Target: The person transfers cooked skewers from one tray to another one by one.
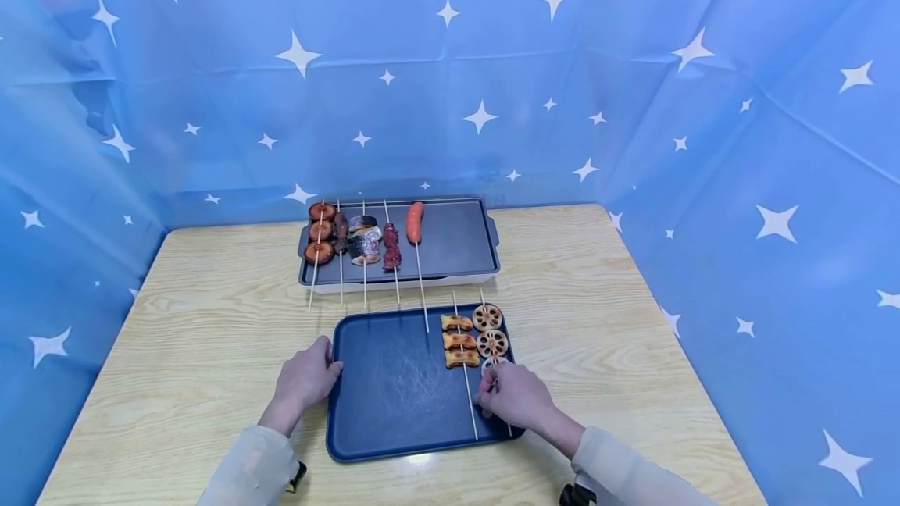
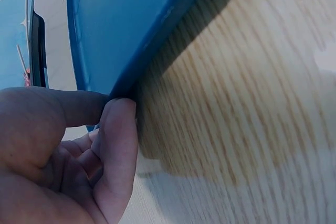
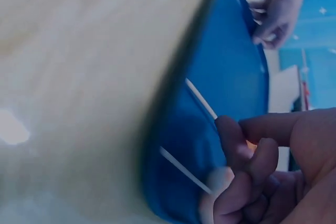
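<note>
My left hand (image 1: 306, 378) grips the left rim of the blue tray (image 1: 394, 443); thumb and fingers of this hand (image 2: 79, 145) pinch the tray's edge (image 2: 157, 30) in the left wrist view. Over the tray's right side, my right hand (image 1: 519, 397) has loosely bent fingers beside the stick of a skewer of yellow pieces (image 1: 460, 341). That stick (image 3: 200, 98) runs behind a fingertip of the hand (image 3: 268, 177), with no grip visible. The hand partly covers a skewer of lotus root slices (image 1: 492, 343), parallel to the yellow one.
Behind the tray stands a dark grill plate (image 1: 453, 240) with mushroom (image 1: 320, 230), dark meat (image 1: 341, 233), fish-like (image 1: 365, 244), red meat (image 1: 391, 247) and sausage (image 1: 415, 222) skewers. The sausage's stick overhangs the tray. Blue star-patterned curtains (image 1: 422, 100) border the wooden table (image 1: 598, 295).
</note>
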{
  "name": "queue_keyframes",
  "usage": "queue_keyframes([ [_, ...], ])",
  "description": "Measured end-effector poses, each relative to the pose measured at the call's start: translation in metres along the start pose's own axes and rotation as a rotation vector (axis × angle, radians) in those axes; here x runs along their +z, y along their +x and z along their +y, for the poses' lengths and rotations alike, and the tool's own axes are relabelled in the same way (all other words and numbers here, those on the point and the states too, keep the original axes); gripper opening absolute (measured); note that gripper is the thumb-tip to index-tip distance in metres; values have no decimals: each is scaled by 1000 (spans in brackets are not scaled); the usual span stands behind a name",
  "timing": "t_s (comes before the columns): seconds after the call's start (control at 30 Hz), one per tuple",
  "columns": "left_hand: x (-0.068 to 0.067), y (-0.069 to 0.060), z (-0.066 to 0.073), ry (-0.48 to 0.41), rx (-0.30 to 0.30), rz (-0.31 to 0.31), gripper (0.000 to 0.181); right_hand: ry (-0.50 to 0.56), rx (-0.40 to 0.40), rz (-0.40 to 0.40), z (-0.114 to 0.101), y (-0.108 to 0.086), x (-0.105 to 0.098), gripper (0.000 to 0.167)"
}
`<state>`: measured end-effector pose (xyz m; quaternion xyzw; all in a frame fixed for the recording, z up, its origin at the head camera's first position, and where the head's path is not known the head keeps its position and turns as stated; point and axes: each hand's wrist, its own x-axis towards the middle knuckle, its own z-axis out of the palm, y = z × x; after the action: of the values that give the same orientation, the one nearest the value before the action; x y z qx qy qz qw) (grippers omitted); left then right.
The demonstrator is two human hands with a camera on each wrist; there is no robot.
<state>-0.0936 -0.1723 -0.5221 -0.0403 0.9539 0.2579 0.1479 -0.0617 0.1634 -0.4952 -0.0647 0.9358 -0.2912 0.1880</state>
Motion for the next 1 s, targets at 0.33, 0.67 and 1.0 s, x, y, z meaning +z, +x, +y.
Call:
queue_keyframes([
  [0.33, -5, 4, -1, 0, -1, 10, 20, 81, 20, 65, -16, 36, -49, 8],
  [0.67, -1, 2, -1, -4, -12, 13, 21, 115, -71, 60, -45, 73, -56, 16],
  [1.0, 3, 1, -1, 2, -14, 21, 21, 66, -143, 91, -70, 100, -43, 18],
])
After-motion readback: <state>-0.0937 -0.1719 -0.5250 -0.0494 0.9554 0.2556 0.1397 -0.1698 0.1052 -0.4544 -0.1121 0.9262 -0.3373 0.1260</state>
